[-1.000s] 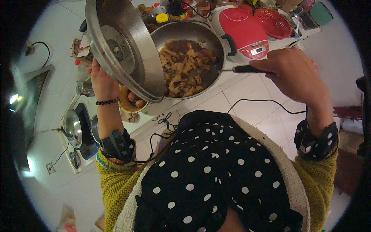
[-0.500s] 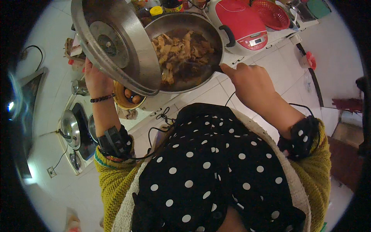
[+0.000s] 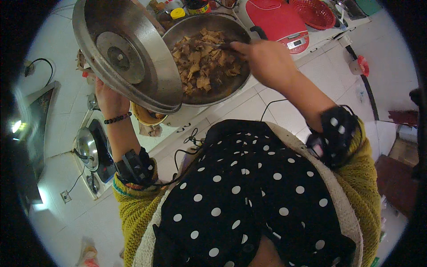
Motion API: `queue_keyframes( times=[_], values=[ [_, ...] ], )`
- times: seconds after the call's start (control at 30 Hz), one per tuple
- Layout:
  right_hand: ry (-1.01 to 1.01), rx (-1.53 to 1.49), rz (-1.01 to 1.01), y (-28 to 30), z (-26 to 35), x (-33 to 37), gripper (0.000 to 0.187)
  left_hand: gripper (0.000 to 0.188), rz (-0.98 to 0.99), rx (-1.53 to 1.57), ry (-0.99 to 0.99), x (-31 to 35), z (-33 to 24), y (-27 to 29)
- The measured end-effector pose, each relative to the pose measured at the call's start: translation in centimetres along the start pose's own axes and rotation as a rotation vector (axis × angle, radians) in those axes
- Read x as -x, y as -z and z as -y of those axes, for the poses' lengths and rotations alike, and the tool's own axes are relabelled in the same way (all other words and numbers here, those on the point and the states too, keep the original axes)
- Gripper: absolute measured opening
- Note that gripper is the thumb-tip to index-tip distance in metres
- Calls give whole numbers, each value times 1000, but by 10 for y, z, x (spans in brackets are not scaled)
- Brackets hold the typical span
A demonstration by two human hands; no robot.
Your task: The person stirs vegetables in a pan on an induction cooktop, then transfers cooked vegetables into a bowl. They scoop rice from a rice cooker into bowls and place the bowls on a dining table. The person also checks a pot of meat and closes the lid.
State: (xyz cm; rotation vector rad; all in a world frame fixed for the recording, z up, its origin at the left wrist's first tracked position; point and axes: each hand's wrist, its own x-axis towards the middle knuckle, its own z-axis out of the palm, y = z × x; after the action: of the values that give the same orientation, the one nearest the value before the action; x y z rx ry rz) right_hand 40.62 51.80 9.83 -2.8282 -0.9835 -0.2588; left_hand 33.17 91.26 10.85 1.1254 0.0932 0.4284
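Observation:
My left hand point(image 3: 111, 99) grips a large domed metal lid point(image 3: 156, 66) from behind, tilted on edge with its inside facing right. The lid covers the left part of a wide, deep metal pan point(image 3: 180, 32), which holds browned sliced food point(image 3: 202, 60) in some dark sauce. Over the pan's right side, my right hand point(image 3: 270, 62) is closed round the dark handle of a stirring utensil point(image 3: 226, 46). Its working end lies among the food and cannot be made out. My left fingers are mostly hidden behind the lid.
A red and white rice cooker point(image 3: 278, 20) stands right of the pan, with a red basket point(image 3: 313, 14) beyond. Behind the pan are bottles, one with a yellow cap point(image 3: 178, 13). A yellowish bowl point(image 3: 143, 116) sits below the lid. At left, a lidded pan point(image 3: 87, 149) stands by the stove.
My right hand has moved up and left, further over the pan, with the utensil. The food has shifted and spread out. The lid has moved slightly left.

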Motion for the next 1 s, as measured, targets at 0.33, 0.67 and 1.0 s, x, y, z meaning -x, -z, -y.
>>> queue_keyframes(
  times=[0.33, 0.67, 1.0],
  values=[
    [357, 77, 189, 2, -42, 28, 64, 46, -72, 9, -11, 6, -3, -5],
    [208, 144, 282, 134, -55, 47, 45, 33, -116, -60, -32, -4, 3, 3],
    [173, 173, 170, 58, -3, 23, 46, 33, -32, -34, -59, -1, 10, 4]
  ],
)
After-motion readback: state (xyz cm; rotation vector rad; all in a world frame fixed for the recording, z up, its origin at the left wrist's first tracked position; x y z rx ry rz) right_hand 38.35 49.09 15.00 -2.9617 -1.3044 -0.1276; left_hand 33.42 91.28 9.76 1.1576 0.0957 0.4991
